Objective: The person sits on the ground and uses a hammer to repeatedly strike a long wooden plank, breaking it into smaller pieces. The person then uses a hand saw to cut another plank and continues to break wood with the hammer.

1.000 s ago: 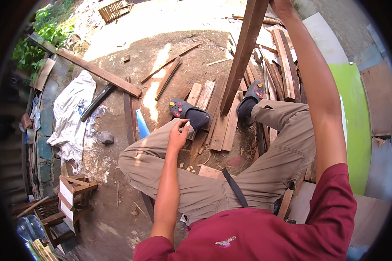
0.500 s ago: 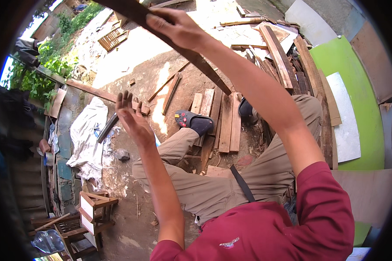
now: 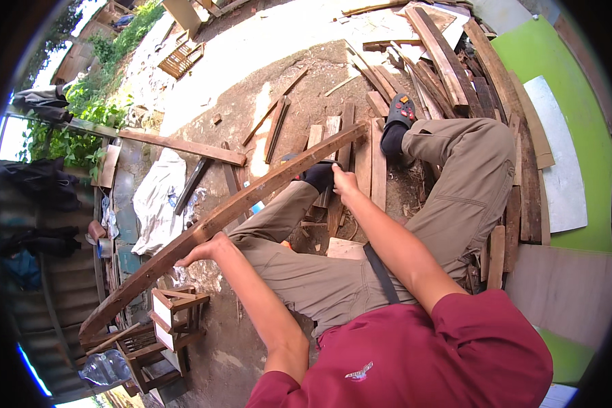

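A long brown wooden beam point(image 3: 251, 197) slants across my lap, its near-left end low over a small wooden frame and its far end above several short planks point(image 3: 362, 160). My left hand point(image 3: 207, 249) holds the beam from below around its middle, fingers partly hidden under the wood. Closed, my right hand point(image 3: 345, 183) is beside the beam's far part, close to my left ankle and a dark edge there. Whether it grips anything is hard to make out. One dark clog point(image 3: 401, 112) shows on my right foot; the other is partly behind the beam.
Stacked lumber point(image 3: 442, 61) lies at the far right, beside a green panel point(image 3: 564, 129) and a white sheet point(image 3: 556, 156). A white cloth point(image 3: 160, 197) lies at left. Nearer are a small wooden frame point(image 3: 177, 319) and a clear plastic bottle point(image 3: 105, 367).
The beam has swung down from overhead to a slant across my lap. My left hand has come under it. My right hand has left its raised hold and dropped beside my left ankle.
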### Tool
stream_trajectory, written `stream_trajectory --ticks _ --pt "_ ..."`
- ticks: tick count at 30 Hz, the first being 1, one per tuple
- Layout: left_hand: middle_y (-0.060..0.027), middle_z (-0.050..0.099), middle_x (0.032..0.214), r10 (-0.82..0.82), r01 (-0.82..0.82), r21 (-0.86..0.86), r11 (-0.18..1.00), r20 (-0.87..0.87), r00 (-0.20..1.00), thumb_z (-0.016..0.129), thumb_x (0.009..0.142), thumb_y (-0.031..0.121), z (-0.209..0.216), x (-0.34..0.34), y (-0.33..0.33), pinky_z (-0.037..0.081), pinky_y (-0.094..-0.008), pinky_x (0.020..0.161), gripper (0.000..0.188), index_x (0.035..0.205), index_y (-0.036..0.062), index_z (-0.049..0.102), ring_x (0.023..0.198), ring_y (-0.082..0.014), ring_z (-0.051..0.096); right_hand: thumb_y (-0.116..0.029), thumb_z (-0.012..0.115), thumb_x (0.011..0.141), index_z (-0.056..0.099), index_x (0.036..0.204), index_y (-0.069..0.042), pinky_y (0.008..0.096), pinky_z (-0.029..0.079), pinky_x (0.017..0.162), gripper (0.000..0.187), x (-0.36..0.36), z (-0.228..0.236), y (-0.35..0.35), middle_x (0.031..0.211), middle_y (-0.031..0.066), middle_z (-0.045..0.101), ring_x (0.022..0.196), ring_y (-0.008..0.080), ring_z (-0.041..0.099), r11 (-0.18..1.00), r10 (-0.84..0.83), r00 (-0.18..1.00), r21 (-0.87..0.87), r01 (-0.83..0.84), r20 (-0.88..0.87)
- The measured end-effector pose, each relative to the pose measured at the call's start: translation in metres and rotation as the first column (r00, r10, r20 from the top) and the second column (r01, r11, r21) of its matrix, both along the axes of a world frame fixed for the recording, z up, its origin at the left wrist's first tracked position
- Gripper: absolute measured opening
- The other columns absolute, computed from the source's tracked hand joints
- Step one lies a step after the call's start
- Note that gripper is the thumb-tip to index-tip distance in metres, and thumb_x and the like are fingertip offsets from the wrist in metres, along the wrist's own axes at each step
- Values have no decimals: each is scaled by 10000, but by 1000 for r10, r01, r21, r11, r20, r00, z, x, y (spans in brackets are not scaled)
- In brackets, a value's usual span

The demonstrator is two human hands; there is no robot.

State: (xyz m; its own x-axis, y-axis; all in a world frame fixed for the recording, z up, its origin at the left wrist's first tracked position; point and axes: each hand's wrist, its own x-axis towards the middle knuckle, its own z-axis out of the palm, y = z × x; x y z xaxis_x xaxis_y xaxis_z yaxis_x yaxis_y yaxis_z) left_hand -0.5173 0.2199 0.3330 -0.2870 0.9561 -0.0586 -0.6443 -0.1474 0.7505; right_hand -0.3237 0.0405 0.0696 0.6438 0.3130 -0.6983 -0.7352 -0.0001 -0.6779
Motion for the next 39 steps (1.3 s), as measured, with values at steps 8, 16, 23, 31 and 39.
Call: stream_trajectory --ticks 8,16,23,31,39 --pt "-98 181 1671 227 -224 -66 972 29 974 216 833 910 12 -72 -12 177 -592 1219 1063 1613 187 192 1532 -325 177 -912 419 800 202 1583 -58 648 372 1087 1179 -29 10 28 1571 369 233 1421 517 332 875 201 921 483 -17 -333" --pt "-139 278 1626 223 -224 -1 975 28 974 251 883 853 66 -71 -51 235 -560 1211 1013 1572 112 288 1493 -345 258 -833 377 897 528 1327 -128 613 439 1003 839 -46 36 39 1209 141 639 1175 331 600 636 -23 915 700 325 -403" --pt "-166 292 1601 -16 22 -302 953 23 1000 341 818 915 63 -108 41 295 -715 1099 1111 1583 114 250 1455 -442 253 -580 770 842 576 1124 -154 399 542 838 546 -7 123 25 951 -13 653 925 153 649 693 -181 983 709 135 -10" --pt "-102 557 1434 -411 286 -633 719 -57 910 473 729 944 -49 -50 125 373 -582 1001 1054 1396 131 530 1305 -347 463 -618 902 649 381 1271 105 364 458 1014 1087 33 134 -21 1223 236 582 1142 268 584 789 -605 772 275 549 193" --pt "-93 436 1550 -518 586 -405 702 274 810 491 839 789 -98 67 103 376 -683 1052 909 1481 145 460 1352 -399 447 -346 853 840 592 1101 -5 273 531 712 503 81 123 -81 992 62 657 805 133 632 544 -798 570 637 546 193"
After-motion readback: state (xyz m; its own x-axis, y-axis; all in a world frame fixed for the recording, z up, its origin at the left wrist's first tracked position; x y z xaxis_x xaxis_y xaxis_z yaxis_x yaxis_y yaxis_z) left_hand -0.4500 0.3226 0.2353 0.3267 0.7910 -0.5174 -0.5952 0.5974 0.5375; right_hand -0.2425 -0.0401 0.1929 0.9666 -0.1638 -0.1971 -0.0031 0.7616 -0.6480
